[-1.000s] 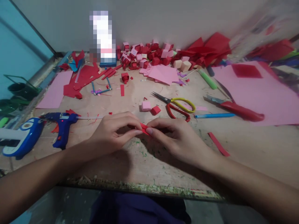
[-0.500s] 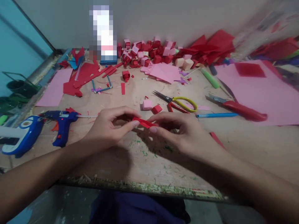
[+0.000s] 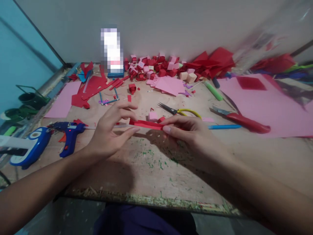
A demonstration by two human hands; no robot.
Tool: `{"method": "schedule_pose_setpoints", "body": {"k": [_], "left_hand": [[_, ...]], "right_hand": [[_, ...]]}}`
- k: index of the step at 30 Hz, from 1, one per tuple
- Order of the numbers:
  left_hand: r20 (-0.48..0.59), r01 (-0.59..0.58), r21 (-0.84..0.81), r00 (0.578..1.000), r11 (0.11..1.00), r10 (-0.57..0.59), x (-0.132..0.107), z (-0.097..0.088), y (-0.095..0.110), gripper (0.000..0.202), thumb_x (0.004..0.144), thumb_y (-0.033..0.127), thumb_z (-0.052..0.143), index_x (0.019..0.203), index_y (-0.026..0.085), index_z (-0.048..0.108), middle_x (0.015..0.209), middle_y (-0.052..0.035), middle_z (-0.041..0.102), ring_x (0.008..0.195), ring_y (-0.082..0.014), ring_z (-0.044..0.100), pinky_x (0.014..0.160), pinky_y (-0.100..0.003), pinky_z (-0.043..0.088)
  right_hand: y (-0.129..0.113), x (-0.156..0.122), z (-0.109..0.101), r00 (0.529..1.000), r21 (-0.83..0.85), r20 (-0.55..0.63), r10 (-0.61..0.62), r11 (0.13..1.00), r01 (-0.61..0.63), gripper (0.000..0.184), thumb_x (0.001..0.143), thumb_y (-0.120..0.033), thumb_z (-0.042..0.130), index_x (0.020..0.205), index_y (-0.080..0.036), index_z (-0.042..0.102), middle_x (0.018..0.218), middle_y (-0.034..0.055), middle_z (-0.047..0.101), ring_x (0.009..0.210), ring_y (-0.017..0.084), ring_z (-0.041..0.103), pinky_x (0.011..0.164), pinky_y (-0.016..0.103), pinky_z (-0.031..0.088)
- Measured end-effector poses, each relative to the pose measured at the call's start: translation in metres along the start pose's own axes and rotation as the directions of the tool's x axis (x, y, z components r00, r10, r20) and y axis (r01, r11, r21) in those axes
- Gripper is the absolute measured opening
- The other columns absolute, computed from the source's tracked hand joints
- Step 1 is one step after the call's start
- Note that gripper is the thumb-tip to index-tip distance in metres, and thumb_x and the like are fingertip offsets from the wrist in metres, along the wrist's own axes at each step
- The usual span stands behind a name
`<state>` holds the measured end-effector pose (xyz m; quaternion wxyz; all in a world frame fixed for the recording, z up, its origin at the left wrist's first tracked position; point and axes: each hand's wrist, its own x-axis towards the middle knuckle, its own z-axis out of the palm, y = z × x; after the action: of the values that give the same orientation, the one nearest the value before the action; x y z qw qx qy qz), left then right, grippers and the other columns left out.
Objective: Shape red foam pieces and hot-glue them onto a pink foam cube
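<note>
A folded red paper strip (image 3: 149, 125) is stretched sideways above the table, with a crease along its length. Its right end is pinched between the thumb and fingers of my right hand (image 3: 188, 130). At the strip's left end, my left hand (image 3: 110, 130) has its thumb and fingers apart around it; whether a fingertip touches the paper is unclear. Just behind the strip sit a pink paper cube (image 3: 153, 116) and a red paper cube (image 3: 161, 119), the red one partly hidden. Scissors (image 3: 173, 110) with yellow and red handles lie beyond my right hand, partly covered by it.
A blue glue gun (image 3: 70, 135) and a blue-and-white tool (image 3: 34, 148) lie left. Paper cubes (image 3: 161, 70) are heaped at the back beside a pixelated phone (image 3: 112, 49). Pink sheets (image 3: 168, 85), a red-handled cutter (image 3: 249, 120) and a blue stick (image 3: 225, 127) are around the right side.
My left hand's fingers have spread from their pinch on the strip, and more of its length shows. My right hand still holds it. The view has tilted up slightly.
</note>
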<state>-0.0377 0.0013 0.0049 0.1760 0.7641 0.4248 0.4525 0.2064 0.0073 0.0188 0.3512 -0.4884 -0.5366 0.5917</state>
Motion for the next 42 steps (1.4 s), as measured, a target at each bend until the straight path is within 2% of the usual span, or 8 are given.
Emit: {"method": "schedule_pose_setpoints", "body": {"k": [3, 5, 10, 17, 21, 29, 34, 42], "left_hand": [[0.094, -0.207, 0.113, 0.976, 0.972, 0.197, 0.001, -0.005, 0.004, 0.010, 0.089, 0.019, 0.073, 0.097, 0.022, 0.068, 0.127, -0.0085, 0.068, 0.119, -0.0252, 0.064, 0.101, -0.041, 0.053], [0.161, -0.212, 0.075, 0.967, 0.974, 0.198, 0.001, -0.004, 0.005, 0.008, 0.091, 0.019, 0.072, 0.099, 0.022, 0.069, 0.115, -0.0069, 0.074, 0.108, -0.0224, 0.068, 0.097, -0.038, 0.054], [0.253, 0.136, -0.009, 0.959, 0.991, -0.129, 0.000, 0.002, 0.002, 0.012, 0.095, 0.023, 0.067, 0.102, 0.021, 0.076, 0.096, -0.0024, 0.079, 0.084, -0.0159, 0.072, 0.075, -0.025, 0.055], [0.376, 0.535, -0.296, 0.827, 0.791, -0.418, 0.006, 0.001, -0.002, 0.012, 0.090, 0.025, 0.071, 0.093, 0.016, 0.079, 0.069, -0.0020, 0.075, 0.054, -0.0119, 0.065, 0.050, -0.022, 0.052], [0.351, 0.566, -0.363, 0.819, 0.740, -0.454, 0.007, 0.002, -0.004, 0.012, 0.088, 0.018, 0.070, 0.094, 0.015, 0.080, 0.066, -0.0024, 0.074, 0.055, -0.0125, 0.067, 0.052, -0.022, 0.056], [0.287, 0.614, -0.337, 0.789, 0.714, -0.544, 0.005, 0.004, -0.005, 0.013, 0.089, 0.020, 0.069, 0.095, 0.013, 0.079, 0.067, -0.0021, 0.074, 0.058, -0.0124, 0.069, 0.056, -0.020, 0.057], [0.409, 0.655, -0.338, 0.749, 0.676, -0.521, 0.010, 0.001, -0.003, 0.014, 0.090, 0.025, 0.071, 0.093, 0.012, 0.076, 0.069, -0.0032, 0.074, 0.059, -0.0124, 0.067, 0.059, -0.021, 0.056], [0.615, 0.646, -0.209, 0.671, 0.734, -0.415, 0.008, 0.007, 0.000, 0.028, 0.095, 0.034, 0.063, 0.087, 0.012, 0.078, 0.064, -0.0024, 0.068, 0.057, -0.0102, 0.059, 0.055, -0.020, 0.047]], "right_hand": [[0.001, 0.000, 0.001, 0.999, -0.017, 0.047, 0.022, 1.000, -0.021, 0.018, 0.085, -0.035, 0.078, 0.090, -0.019, 0.076, 0.065, -0.0002, 0.067, 0.048, 0.010, 0.049, 0.043, 0.024, 0.033], [0.001, -0.001, 0.002, 0.996, -0.059, 0.086, 0.016, 0.998, -0.011, 0.015, 0.086, -0.033, 0.077, 0.089, -0.019, 0.077, 0.070, 0.0011, 0.069, 0.051, 0.010, 0.051, 0.046, 0.025, 0.038], [-0.001, -0.002, 0.004, 0.992, -0.080, 0.124, 0.041, 0.996, -0.031, 0.015, 0.086, -0.027, 0.076, 0.096, -0.017, 0.080, 0.067, 0.0024, 0.070, 0.055, 0.013, 0.059, 0.051, 0.026, 0.044], [0.004, 0.001, -0.002, 0.992, 0.084, 0.097, 0.080, 0.993, -0.088, 0.024, 0.086, -0.028, 0.074, 0.107, -0.018, 0.081, 0.061, 0.0036, 0.074, 0.051, 0.016, 0.065, 0.046, 0.026, 0.043], [0.004, 0.005, -0.002, 0.988, 0.171, 0.084, 0.128, 0.975, -0.141, 0.027, 0.083, -0.026, 0.077, 0.107, -0.016, 0.082, 0.059, 0.0049, 0.074, 0.048, 0.015, 0.064, 0.044, 0.025, 0.043], [0.010, 0.009, 0.001, 0.985, 0.334, 0.053, 0.163, 0.927, -0.171, 0.022, 0.078, -0.016, 0.079, 0.099, -0.015, 0.084, 0.084, 0.0112, 0.082, 0.046, 0.011, 0.065, 0.042, 0.023, 0.042], [0.012, 0.006, 0.004, 0.984, 0.307, 0.069, 0.163, 0.935, -0.177, 0.021, 0.079, -0.018, 0.080, 0.099, -0.017, 0.085, 0.064, 0.0087, 0.078, 0.049, 0.014, 0.069, 0.047, 0.023, 0.047], [0.015, -0.001, 0.016, 0.971, 0.198, 0.187, 0.150, 0.962, -0.187, 0.024, 0.081, -0.022, 0.077, 0.103, -0.019, 0.085, 0.078, 0.0095, 0.081, 0.053, 0.015, 0.071, 0.049, 0.024, 0.051]]}}
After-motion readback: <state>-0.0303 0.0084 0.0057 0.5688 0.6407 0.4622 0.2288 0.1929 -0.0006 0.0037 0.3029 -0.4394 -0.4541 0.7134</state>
